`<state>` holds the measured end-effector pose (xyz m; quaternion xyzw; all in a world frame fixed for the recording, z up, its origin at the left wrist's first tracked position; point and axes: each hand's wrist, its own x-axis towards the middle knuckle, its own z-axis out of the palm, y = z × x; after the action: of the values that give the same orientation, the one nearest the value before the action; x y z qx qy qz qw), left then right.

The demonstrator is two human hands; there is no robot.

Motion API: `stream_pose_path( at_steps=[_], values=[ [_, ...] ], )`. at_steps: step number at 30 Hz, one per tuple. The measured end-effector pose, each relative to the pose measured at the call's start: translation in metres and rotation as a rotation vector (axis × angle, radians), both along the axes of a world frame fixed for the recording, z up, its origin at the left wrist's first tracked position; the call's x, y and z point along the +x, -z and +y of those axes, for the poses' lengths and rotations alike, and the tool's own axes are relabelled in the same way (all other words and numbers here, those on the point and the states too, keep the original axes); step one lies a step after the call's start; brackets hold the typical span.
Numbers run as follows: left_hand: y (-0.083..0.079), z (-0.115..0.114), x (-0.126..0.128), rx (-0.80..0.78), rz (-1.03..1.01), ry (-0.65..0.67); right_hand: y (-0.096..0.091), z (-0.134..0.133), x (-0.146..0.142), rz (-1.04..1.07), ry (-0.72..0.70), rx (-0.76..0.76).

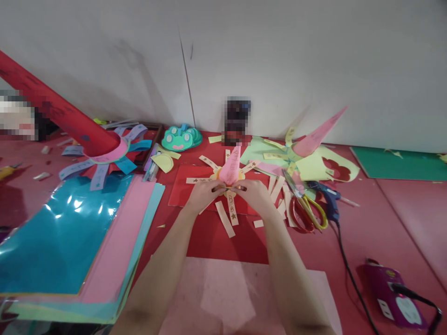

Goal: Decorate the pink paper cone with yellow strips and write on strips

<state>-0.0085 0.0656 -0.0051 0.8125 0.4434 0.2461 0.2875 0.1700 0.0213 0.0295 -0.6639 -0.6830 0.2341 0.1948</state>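
Note:
A small pink paper cone [231, 168] with pale yellow paper strips [226, 211] fanning out from its base stands over a red sheet [223, 242]. My left hand [203, 193] is closed on the base of the cone from the left. My right hand [254, 193] pinches the base from the right. Fingertips of both hands meet just under the cone. Some of the strips bear small stars and letters.
Scissors with red and yellow handles [307, 211] and a blue glue gun [330, 197] with a black cord lie to the right. Stacked teal and pink sheets [70, 232] sit left. A big red cone [52, 109], a frog mask [179, 138] and another pink cone [316, 135] stand behind.

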Motion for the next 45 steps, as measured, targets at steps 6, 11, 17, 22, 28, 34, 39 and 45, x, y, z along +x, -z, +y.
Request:
stream_pose_path(
  at_steps=[6,11,17,22,28,34,39,45],
  values=[
    [-0.0019,-0.0013,-0.0007,0.005,-0.001,0.019,-0.006,0.0006,-0.0017,-0.027,0.031,-0.013],
    [-0.0044,-0.003,-0.0003,0.002,-0.036,-0.011,-0.0062,0.001,-0.0018,-0.049,0.029,-0.01],
    [-0.0054,-0.0028,-0.0017,-0.014,-0.128,-0.242,-0.0053,0.0009,-0.0008,-0.034,0.032,0.001],
    [-0.0057,0.0008,-0.0051,0.076,-0.19,-0.362,-0.0045,0.0017,-0.0021,-0.02,0.026,0.013],
    [-0.0066,-0.0013,-0.0023,0.115,-0.058,-0.204,-0.0061,0.0013,-0.0027,-0.008,0.025,0.032],
    [-0.0045,-0.0021,0.0005,0.154,0.002,-0.088,-0.0063,0.0008,-0.0028,0.007,0.016,0.025],
    [-0.0025,-0.0014,-0.002,0.178,-0.081,-0.243,-0.0035,0.0015,-0.0027,0.005,-0.001,0.022],
    [-0.0045,-0.0005,-0.001,0.247,-0.187,-0.22,-0.0011,0.0019,-0.0024,-0.011,-0.01,0.019]
  ],
)
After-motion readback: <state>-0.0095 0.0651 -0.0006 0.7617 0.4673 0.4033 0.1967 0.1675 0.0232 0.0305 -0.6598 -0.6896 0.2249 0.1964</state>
